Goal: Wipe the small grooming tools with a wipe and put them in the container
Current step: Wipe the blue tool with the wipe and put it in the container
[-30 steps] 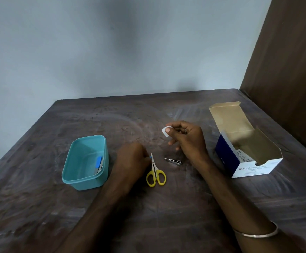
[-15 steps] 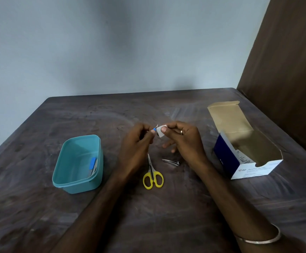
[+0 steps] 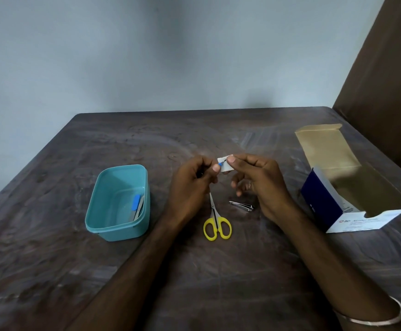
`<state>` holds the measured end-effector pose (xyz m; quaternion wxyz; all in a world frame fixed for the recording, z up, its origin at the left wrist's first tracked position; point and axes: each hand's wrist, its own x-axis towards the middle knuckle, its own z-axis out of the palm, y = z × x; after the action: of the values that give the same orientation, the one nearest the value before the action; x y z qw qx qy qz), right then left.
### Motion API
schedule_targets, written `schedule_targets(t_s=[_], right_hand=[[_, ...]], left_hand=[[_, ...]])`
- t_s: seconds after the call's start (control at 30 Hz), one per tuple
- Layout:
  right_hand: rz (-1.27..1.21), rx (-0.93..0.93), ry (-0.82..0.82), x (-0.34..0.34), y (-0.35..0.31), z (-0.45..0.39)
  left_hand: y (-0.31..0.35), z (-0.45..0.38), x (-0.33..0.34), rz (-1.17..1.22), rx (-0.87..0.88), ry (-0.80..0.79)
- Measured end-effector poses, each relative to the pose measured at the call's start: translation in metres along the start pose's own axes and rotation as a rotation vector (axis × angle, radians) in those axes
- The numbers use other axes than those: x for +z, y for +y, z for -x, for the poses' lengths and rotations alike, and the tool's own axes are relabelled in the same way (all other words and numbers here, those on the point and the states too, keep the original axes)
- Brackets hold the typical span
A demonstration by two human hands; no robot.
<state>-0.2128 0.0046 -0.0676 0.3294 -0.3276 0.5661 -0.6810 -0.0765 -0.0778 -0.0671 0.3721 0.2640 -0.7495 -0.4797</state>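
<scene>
Two hands meeting above the table [image 3: 218, 271], well clear of the surface; left hand [image 3: 192, 181] pinching a small blue-tipped tool [image 3: 220, 164] between curled fingers, most of its length hidden in the fist, so exact kind impossible to tell; right hand [image 3: 259, 180] pinching a folded white wipe [image 3: 225, 164] at thumb and forefinger, remaining fingers hanging loosely curled below. Lying left to right, roughly level, with the tool's long axis pointing from the left fist toward the right thumb; wipe sitting directly at the tool's exposed end, touching or wrapping it, so wiping judged as under way, stroke likely running along that axis. Waiting below on the table: yellow-handled scissors [image 3: 216, 226], blades pointing away from the body, nearer the left hand; nail clipper [image 3: 241, 206] just beside them, nearer the right hand. Resting well to the left of both hands, teal container [image 3: 118, 225] already holding a blue-handled tool [image 3: 137, 206] against its right wall; lying closer to the left hand for the drop-off. Standing open at far right, wipe box [image 3: 352, 206]. Compared with half a second ago: hands holding nearly the same pose and place, wipe now covering slightly more of the blue tip; compared with a second ago: left hand raised from beside the scissors to meet the right.
</scene>
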Motion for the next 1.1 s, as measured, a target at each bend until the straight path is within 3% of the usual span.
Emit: schedule_targets(t_s=[0.33, 0.8, 1.1], right_hand=[[-0.140, 0.125, -0.108, -0.004, -0.007, 0.000], [0.168, -0.095, 0.005, 0.000, -0.002, 0.001], [0.324, -0.200, -0.077, -0.004, 0.002, -0.002]], left_hand=[[0.001, -0.001, -0.003, -0.017, 0.018, 0.005], [-0.008, 0.001, 0.003, -0.239, 0.157, 0.028], [-0.010, 0.001, -0.002, -0.345, 0.202, 0.031]])
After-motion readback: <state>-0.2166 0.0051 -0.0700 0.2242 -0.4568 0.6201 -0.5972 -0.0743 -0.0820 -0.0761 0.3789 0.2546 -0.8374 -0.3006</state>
